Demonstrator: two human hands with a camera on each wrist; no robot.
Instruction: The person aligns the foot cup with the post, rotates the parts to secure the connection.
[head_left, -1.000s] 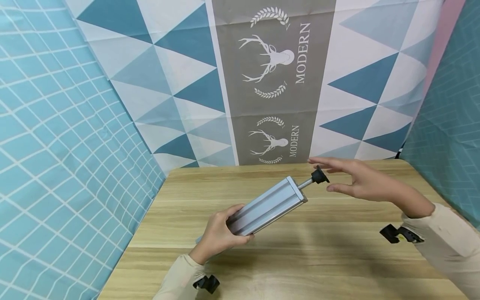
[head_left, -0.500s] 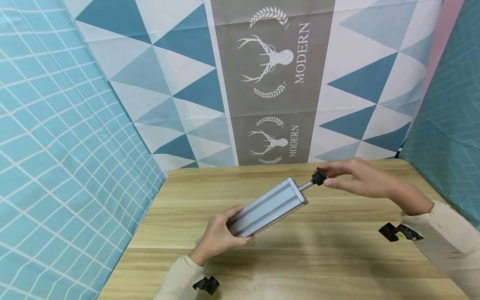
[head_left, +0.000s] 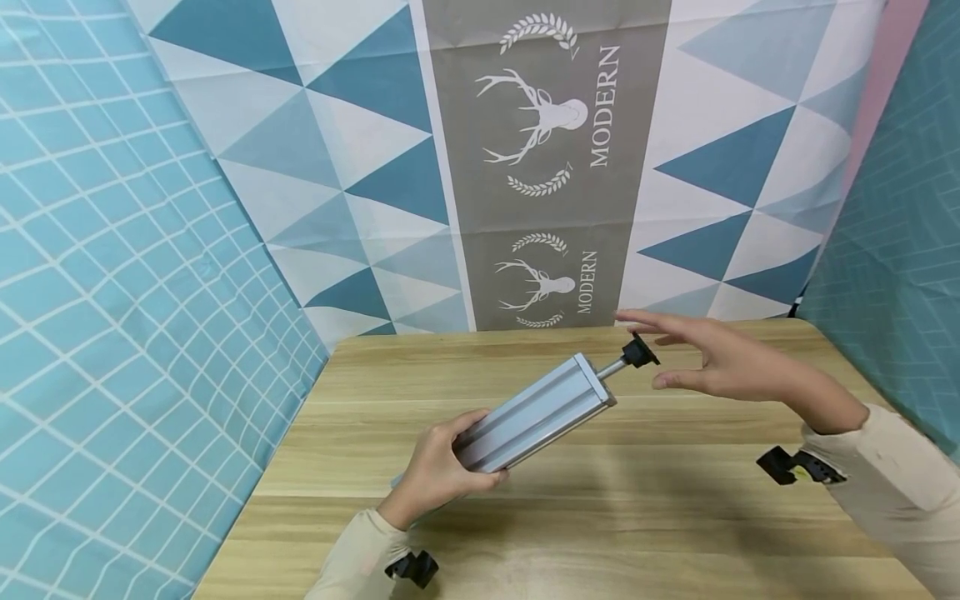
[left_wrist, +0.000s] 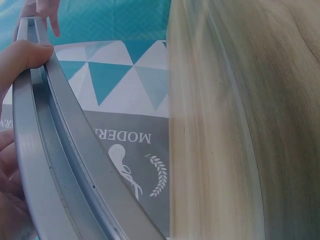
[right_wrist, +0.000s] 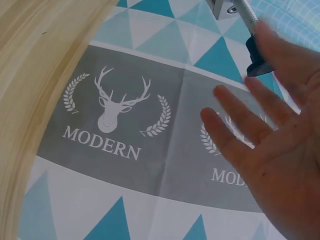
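My left hand [head_left: 435,471] grips a silver aluminium profile [head_left: 532,412], thumb on one side and fingers on the other, and holds it tilted above the table. Grooves run along the profile in the left wrist view. From its far end sticks a threaded rod [head_left: 612,367] with a black levelling foot [head_left: 639,352] on its tip. My right hand [head_left: 720,358] is beside the foot, fingers stretched out and thumb apart from them. In the right wrist view the fingers [right_wrist: 235,110] are spread, and the foot is near the thumb; whether they touch is unclear.
Under the hands lies a wooden table [head_left: 675,533]. Behind it hangs a patterned cloth [head_left: 540,167] with deer heads and triangles. A blue checked cloth [head_left: 112,292] borders the left side, a teal one [head_left: 892,242] the right.
Half a second ago my right fingers were closed at the black foot; now they are spread, much as a second ago. My left hand and the profile have hardly moved.
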